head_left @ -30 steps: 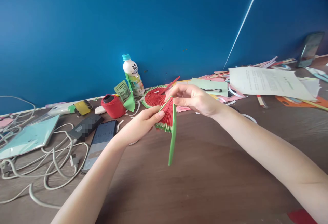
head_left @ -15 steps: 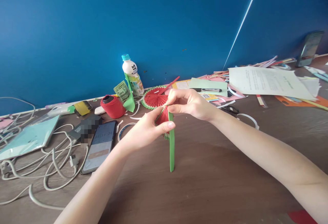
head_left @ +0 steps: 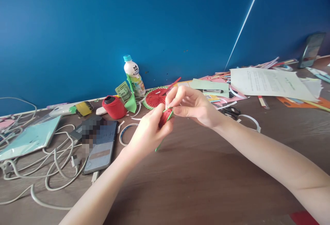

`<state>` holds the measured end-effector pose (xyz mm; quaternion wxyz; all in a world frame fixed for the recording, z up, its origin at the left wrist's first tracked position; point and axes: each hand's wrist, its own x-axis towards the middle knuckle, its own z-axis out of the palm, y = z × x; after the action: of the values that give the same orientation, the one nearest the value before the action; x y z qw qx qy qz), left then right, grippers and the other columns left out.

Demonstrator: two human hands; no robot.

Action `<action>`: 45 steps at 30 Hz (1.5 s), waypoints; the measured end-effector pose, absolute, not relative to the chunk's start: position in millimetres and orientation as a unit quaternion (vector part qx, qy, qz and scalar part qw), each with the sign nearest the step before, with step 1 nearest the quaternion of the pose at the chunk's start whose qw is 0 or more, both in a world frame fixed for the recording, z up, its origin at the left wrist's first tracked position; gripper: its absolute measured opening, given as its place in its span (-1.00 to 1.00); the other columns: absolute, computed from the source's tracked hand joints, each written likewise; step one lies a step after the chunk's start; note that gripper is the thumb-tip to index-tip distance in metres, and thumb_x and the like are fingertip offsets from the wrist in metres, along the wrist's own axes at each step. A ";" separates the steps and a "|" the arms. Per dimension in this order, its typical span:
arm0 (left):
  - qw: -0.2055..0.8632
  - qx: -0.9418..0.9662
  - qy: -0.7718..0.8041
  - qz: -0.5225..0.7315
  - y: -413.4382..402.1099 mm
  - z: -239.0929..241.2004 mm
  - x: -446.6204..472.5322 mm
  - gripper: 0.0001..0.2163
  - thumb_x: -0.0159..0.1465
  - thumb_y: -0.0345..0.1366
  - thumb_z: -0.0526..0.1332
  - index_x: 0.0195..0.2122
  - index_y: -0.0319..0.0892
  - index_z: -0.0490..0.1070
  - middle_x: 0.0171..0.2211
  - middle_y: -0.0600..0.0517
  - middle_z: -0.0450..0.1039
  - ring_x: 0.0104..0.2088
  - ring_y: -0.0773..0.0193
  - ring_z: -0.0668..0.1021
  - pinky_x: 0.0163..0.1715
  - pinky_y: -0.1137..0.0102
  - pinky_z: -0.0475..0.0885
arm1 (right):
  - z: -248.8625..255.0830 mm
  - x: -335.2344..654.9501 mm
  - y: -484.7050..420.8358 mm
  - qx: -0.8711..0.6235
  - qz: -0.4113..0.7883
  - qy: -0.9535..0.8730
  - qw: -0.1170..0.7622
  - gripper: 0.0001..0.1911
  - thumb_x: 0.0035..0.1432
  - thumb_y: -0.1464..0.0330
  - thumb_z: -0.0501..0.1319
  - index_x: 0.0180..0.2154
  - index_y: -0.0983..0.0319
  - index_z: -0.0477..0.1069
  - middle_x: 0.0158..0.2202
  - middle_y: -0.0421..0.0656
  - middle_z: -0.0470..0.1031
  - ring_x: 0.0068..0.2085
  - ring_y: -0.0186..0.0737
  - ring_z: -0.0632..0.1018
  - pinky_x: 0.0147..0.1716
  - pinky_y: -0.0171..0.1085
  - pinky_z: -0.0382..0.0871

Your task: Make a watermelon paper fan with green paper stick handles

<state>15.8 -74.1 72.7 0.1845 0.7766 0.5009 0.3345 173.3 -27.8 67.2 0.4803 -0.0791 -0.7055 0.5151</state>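
Observation:
My left hand [head_left: 149, 127] is wrapped around a folded red paper fan [head_left: 164, 118] with green edging, held above the middle of the table. A thin green end of it shows below the fingers; the rest is hidden in the palm. At the upper edge of the fan, my right hand [head_left: 193, 106] pinches the green border between thumb and fingertips. Just behind the hands lies a round red pleated fan [head_left: 154, 98] with a green rim and a red stick.
A bottle [head_left: 134, 77], a red thread spool [head_left: 115, 108] and a phone [head_left: 101, 149] are on the left, among white cables [head_left: 55, 170]. Scissors [head_left: 230, 111], a black pen [head_left: 212, 91] and a printed sheet [head_left: 268, 83] lie on the right. The blue wall [head_left: 165, 22] stands behind.
The fan in my hands has been turned, so its long green side no longer hangs straight down. My left fingers have closed further around it, while my right hand still pinches the top.

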 end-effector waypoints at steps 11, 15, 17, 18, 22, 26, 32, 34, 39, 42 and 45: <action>0.212 0.771 0.501 0.330 -73.9 72.1 14.8 -0.86 0.18 -0.23 0.05 -0.46 -0.15 0.17 -0.62 0.17 0.12 -0.59 0.41 0.17 -0.52 0.49 0.09 | 65.5 174.3 -26.8 -0.095 0.533 -0.711 0.449 -0.83 0.10 0.41 0.19 -0.48 0.23 0.21 -0.30 -0.21 0.29 -0.30 -0.38 0.37 -0.33 -0.33 0.28; 0.230 0.773 0.492 0.328 -72.6 71.4 13.6 -0.85 0.22 -0.20 0.02 -0.39 -0.16 0.22 -0.62 0.18 0.12 -0.60 0.43 0.16 -0.55 0.50 0.08 | 61.6 171.7 -27.0 -0.115 0.555 -0.692 0.447 -0.85 0.10 0.40 0.18 -0.47 0.23 0.23 -0.25 -0.20 0.29 -0.26 -0.36 0.37 -0.28 -0.32 0.30; 0.234 0.777 0.489 0.319 -72.3 71.1 13.1 -0.85 0.23 -0.21 0.00 -0.40 -0.17 0.22 -0.63 0.18 0.09 -0.61 0.44 0.14 -0.57 0.51 0.06 | 59.8 170.7 -26.8 -0.106 0.577 -0.679 0.442 -0.87 0.10 0.39 0.18 -0.45 0.23 0.24 -0.20 -0.19 0.29 -0.22 -0.35 0.37 -0.24 -0.30 0.31; 0.233 0.780 0.489 0.314 -72.2 70.9 12.9 -0.84 0.23 -0.21 0.00 -0.41 -0.17 0.21 -0.64 0.19 0.08 -0.61 0.44 0.13 -0.57 0.51 0.06 | 59.0 170.4 -26.5 -0.100 0.588 -0.672 0.439 -0.86 0.11 0.39 0.18 -0.46 0.23 0.24 -0.18 -0.19 0.29 -0.21 -0.35 0.38 -0.22 -0.29 0.32; 0.213 0.787 0.496 0.299 -71.8 70.4 12.4 -0.82 0.22 -0.21 0.02 -0.48 -0.15 0.12 -0.64 0.19 0.06 -0.62 0.45 0.13 -0.58 0.51 0.05 | 57.8 170.2 -25.1 -0.092 0.600 -0.664 0.436 -0.82 0.13 0.35 0.17 -0.48 0.24 0.23 -0.19 -0.17 0.29 -0.20 -0.33 0.38 -0.25 -0.30 0.33; 0.192 0.788 0.509 0.288 -71.4 70.1 12.6 -0.77 0.22 -0.22 0.02 -0.53 -0.14 0.01 -0.66 0.20 0.04 -0.64 0.45 0.11 -0.59 0.50 0.03 | 57.4 169.4 -27.1 -0.111 0.555 -0.690 0.451 -0.82 0.14 0.37 0.16 -0.48 0.25 0.23 -0.22 -0.18 0.29 -0.20 -0.34 0.37 -0.29 -0.34 0.30; 0.202 0.784 0.518 0.274 -67.5 66.8 11.2 -0.77 0.25 -0.20 -0.04 -0.52 -0.14 0.02 -0.64 0.19 0.06 -0.61 0.43 0.13 -0.59 0.50 0.04 | 54.2 166.4 -30.1 -0.161 0.484 -0.710 0.486 -0.81 0.17 0.37 0.13 -0.48 0.25 0.21 -0.30 -0.20 0.26 -0.33 -0.40 0.33 -0.35 -0.36 0.23; 0.214 0.781 0.516 0.278 -66.4 66.3 10.9 -0.76 0.26 -0.17 -0.05 -0.51 -0.14 0.04 -0.62 0.18 0.08 -0.59 0.43 0.14 -0.59 0.51 0.06 | 53.8 165.7 -29.4 -0.168 0.487 -0.704 0.489 -0.81 0.16 0.37 0.13 -0.49 0.25 0.22 -0.32 -0.21 0.25 -0.35 -0.40 0.31 -0.36 -0.35 0.21; 0.201 0.782 0.516 0.286 -66.8 67.4 11.4 -0.81 0.26 -0.18 -0.06 -0.43 -0.15 0.15 -0.61 0.19 0.10 -0.58 0.43 0.15 -0.58 0.53 0.09 | 53.5 161.5 -29.5 -0.164 0.586 -0.629 0.484 -0.78 0.19 0.36 0.09 -0.51 0.26 0.24 -0.36 -0.22 0.20 -0.36 -0.40 0.28 -0.33 -0.35 0.17; 0.162 0.792 0.520 0.275 -67.7 68.1 11.3 -0.85 0.24 -0.21 -0.04 -0.37 -0.16 0.20 -0.61 0.19 0.14 -0.60 0.43 0.18 -0.56 0.52 0.10 | 56.0 158.8 -32.3 -0.163 0.653 -0.583 0.455 -0.82 0.16 0.40 0.08 -0.49 0.26 0.25 -0.38 -0.22 0.20 -0.35 -0.39 0.30 -0.33 -0.35 0.19; 0.130 0.799 0.526 0.260 -67.8 68.7 10.5 -0.85 0.24 -0.22 -0.04 -0.33 -0.16 0.23 -0.61 0.18 0.15 -0.61 0.43 0.20 -0.56 0.51 0.10 | 58.8 159.1 -34.5 -0.149 0.690 -0.571 0.418 -0.87 0.16 0.43 0.06 -0.45 0.26 0.24 -0.39 -0.22 0.22 -0.33 -0.38 0.31 -0.31 -0.36 0.19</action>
<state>10.5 -67.8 68.7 0.1301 0.7993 0.5259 0.2600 159.1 -34.5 58.8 0.4184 -0.1489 -0.5714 0.6901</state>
